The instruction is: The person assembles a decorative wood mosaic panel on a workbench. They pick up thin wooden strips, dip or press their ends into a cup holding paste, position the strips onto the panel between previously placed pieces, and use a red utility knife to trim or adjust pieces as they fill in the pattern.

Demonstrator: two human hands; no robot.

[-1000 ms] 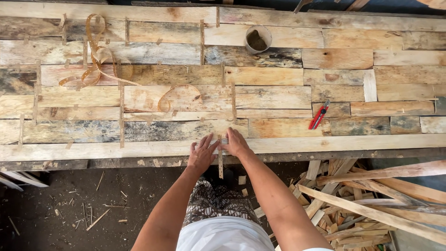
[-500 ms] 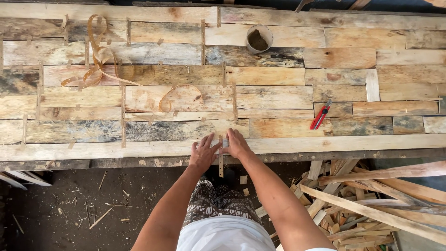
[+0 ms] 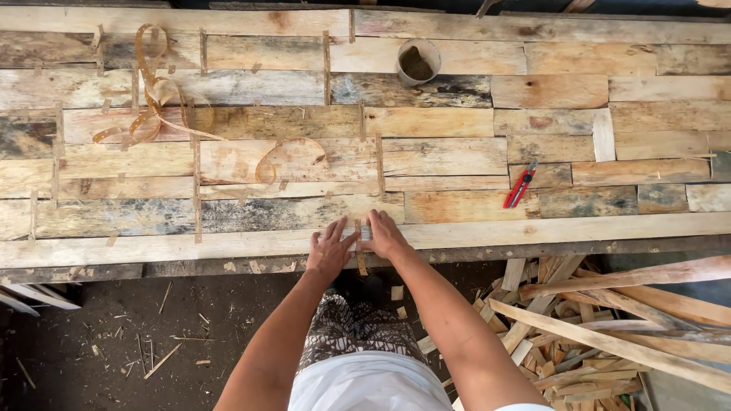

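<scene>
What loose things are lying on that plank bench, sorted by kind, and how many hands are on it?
Hands: 2, left hand and right hand
Red knife: 1
Cup: 1
Curled strips: 2
Total: 6

Bystander items on and around the plank bench.
Round cup [image 3: 418, 61] with dark contents at bench's far edge, upright. Red utility knife [image 3: 520, 184] lying tilted on planks at right, well apart from cup. Curled tan strapping [image 3: 156, 99] heaped far left; a second loop [image 3: 289, 156] flat near middle. Pile of offcut sticks [image 3: 609, 320] on ground below right. Dirt floor [image 3: 114, 335] at left, littered with splinters. Thin slats [image 3: 30, 293] poking out under bench's left end.
</scene>
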